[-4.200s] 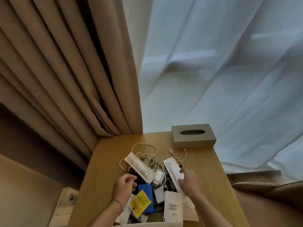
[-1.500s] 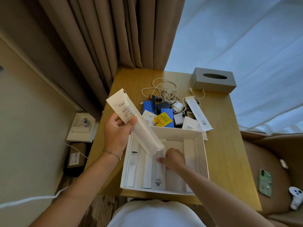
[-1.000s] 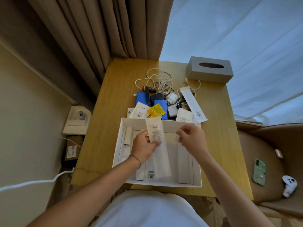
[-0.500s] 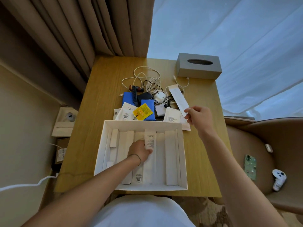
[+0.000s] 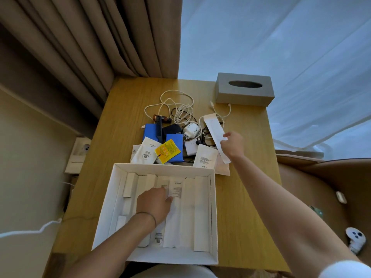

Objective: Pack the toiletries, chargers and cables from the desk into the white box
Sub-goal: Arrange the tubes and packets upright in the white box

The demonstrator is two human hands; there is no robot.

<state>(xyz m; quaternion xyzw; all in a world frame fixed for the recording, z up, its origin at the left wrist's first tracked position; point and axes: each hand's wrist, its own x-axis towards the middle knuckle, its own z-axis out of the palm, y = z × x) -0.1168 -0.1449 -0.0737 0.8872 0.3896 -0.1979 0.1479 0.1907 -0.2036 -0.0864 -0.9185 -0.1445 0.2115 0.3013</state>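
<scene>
White box [image 5: 212,207] on a honey-yellow wood-grain desk [image 5: 124,125]; 2 blue packs [image 5: 151,131], a yellow sachet with red print [image 5: 168,151], white cables [image 5: 180,109], grey tissue box [image 5: 244,93], beige curtain [image 5: 90,37].

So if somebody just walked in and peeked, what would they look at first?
Probably the open white cardboard box at the near edge of the wooden desk, where the left hand rests on long white packets lying side by side. Just behind it sits a messy pile with a bright yellow sachet and tangled white cables. The right hand pinches a long white paper-wrapped packet from that pile.
</scene>
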